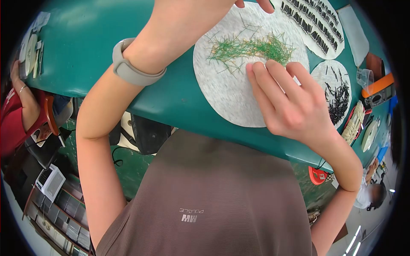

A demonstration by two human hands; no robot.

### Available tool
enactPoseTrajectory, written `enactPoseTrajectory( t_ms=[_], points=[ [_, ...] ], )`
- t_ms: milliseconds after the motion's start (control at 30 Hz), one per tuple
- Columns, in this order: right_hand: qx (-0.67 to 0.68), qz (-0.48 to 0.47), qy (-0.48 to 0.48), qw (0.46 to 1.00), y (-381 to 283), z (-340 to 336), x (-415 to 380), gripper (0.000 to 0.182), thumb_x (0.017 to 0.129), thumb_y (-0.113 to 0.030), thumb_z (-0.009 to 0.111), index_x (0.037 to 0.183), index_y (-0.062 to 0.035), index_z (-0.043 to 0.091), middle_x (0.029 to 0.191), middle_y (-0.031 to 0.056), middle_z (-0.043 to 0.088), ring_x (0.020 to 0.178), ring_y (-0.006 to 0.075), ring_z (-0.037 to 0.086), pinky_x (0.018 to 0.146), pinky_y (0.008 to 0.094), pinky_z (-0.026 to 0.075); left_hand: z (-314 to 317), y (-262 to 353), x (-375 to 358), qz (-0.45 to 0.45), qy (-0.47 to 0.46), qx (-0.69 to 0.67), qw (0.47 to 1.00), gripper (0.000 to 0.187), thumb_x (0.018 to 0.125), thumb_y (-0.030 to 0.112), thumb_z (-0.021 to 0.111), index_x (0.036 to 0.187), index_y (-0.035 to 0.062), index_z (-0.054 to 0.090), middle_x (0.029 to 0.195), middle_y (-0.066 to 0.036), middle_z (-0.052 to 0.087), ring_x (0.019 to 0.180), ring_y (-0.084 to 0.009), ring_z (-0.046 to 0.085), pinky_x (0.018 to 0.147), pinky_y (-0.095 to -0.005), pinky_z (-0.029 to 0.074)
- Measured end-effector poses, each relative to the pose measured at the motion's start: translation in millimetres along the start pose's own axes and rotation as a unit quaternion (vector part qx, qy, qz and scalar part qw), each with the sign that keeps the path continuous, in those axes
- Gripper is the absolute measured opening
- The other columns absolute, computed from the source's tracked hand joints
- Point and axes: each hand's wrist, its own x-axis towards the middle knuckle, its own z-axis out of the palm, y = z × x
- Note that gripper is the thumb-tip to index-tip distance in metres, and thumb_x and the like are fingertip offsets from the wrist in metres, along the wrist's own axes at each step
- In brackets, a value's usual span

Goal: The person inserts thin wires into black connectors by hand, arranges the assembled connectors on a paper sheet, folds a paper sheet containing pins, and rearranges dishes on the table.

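Observation:
My right hand (294, 98) is over a white round mat (230, 104), at the near edge of a loose pile of thin green wires (273, 48) with copper-coloured ends. Its thumb and forefinger are pressed together, and whatever is between them is too small or hidden. The other fingers are bent. My left hand (192, 19), with a grey band (139, 73) on its wrist, reaches across the far side of the mat. The top edge of the view cuts it off; only a couple of fingertips show, and what they touch is out of sight.
Rows of small black parts (314, 25) lie on another white round mat at the far right. A smaller round mat holds loose black pieces (337, 100). Farther right are a multimeter (378, 97), a clear cup (365, 79) and a rope bundle (353, 123). Another person's arm (26, 100) rests at left.

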Motion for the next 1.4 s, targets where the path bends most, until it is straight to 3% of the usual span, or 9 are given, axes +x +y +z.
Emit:
enactPoseTrajectory(
  t_ms=[267,400,533,567,633,667,733,900,1400],
  points=[
    [-0.020,-0.017,-0.043,0.999,1.7,-5.5,4.6,0.029,0.063,-0.002,0.067,0.090,0.0093,0.069,0.092,0.0138,0.066,0.086,0.0235,0.064,0.065,0.0308,0.049,-4.5,-9.3,-1.1,0.038,-0.029,-0.028,0.998,0.025,0.093,0.016,0.069,0.104,-0.0062,0.070,0.095,-0.010,0.077,0.065,-0.0093,0.067,0.055,-0.0198,0.043],
    [0.128,0.105,0.007,0.986,14.6,-13.3,2.3,0.022,0.070,0.005,0.070,0.092,0.0080,0.067,0.094,0.0142,0.068,0.083,0.0226,0.065,0.065,0.0305,0.050,-0.6,-3.4,-0.6,0.000,-0.014,-0.010,1.000,0.027,0.093,0.017,0.069,0.106,-0.0065,0.069,0.095,-0.010,0.077,0.064,-0.0086,0.067,0.054,-0.0192,0.043],
    [0.340,0.341,0.191,0.855,27.1,-26.3,-19.0,0.016,0.087,0.010,0.064,0.102,0.0087,0.067,0.101,0.0155,0.070,0.082,0.0168,0.064,0.066,0.0263,0.050,3.5,-1.6,-11.2,-0.013,-0.075,-0.033,0.997,0.019,0.090,0.010,0.070,0.103,-0.0043,0.070,0.097,-0.012,0.076,0.071,-0.0133,0.069,0.057,-0.0224,0.047],
    [0.384,0.373,0.259,0.804,30.5,-25.6,-27.2,0.015,0.091,0.011,0.062,0.105,0.0091,0.067,0.102,0.0161,0.071,0.082,0.0154,0.064,0.066,0.0248,0.050,6.5,-4.7,-14.8,-0.011,-0.098,-0.037,0.995,0.018,0.090,0.008,0.070,0.103,-0.0043,0.071,0.097,-0.012,0.076,0.071,-0.0144,0.070,0.057,-0.0227,0.047],
    [0.460,0.441,0.303,0.709,31.1,-29.0,-31.8,0.013,0.095,0.005,0.059,0.106,0.0087,0.066,0.102,0.0180,0.071,0.085,0.0189,0.066,0.068,0.0266,0.051,14.5,-15.6,-23.0,0.001,-0.147,-0.020,0.989,0.019,0.091,0.005,0.073,0.106,-0.0062,0.071,0.095,-0.013,0.076,0.066,-0.0146,0.069,0.054,-0.0206,0.046],
    [0.474,0.442,0.312,0.695,29.6,-27.6,-31.7,0.013,0.096,0.003,0.059,0.106,0.0083,0.066,0.102,0.0184,0.071,0.085,0.0198,0.067,0.068,0.0276,0.052,18.9,-8.3,-28.6,-0.044,-0.175,-0.027,0.983,0.017,0.090,0.002,0.073,0.104,-0.0068,0.072,0.097,-0.014,0.076,0.066,-0.0141,0.068,0.057,-0.0219,0.050],
    [0.508,0.440,0.330,0.663,24.5,-21.4,-31.0,0.014,0.098,-0.001,0.057,0.106,0.0076,0.066,0.103,0.0192,0.071,0.085,0.0215,0.067,0.069,0.0298,0.053,25.2,-18.5,-36.5,-0.034,-0.205,-0.033,0.978,0.014,0.090,0.000,0.071,0.103,-0.0068,0.072,0.097,-0.015,0.076,0.068,-0.0144,0.069,0.059,-0.0234,0.053],
    [0.556,0.431,0.292,0.648,19.1,-18.0,-35.1,0.013,0.098,-0.001,0.056,0.106,0.0064,0.064,0.102,0.0216,0.072,0.084,0.0228,0.068,0.071,0.0315,0.054,27.8,-23.8,-40.4,-0.062,-0.210,-0.036,0.975,0.014,0.089,-0.003,0.071,0.103,-0.0063,0.072,0.097,-0.016,0.075,0.071,-0.0157,0.070,0.062,-0.0260,0.057],
    [0.553,0.425,0.250,0.672,21.5,-19.7,-45.6,0.014,0.099,-0.001,0.056,0.107,0.0058,0.065,0.104,0.0218,0.072,0.083,0.0212,0.068,0.073,0.0311,0.054,28.5,-27.5,-42.4,-0.069,-0.194,-0.044,0.978,0.014,0.088,0.000,0.074,0.102,-0.0025,0.074,0.095,-0.012,0.076,0.069,-0.0149,0.071,0.051,-0.0211,0.045]
  ],
)
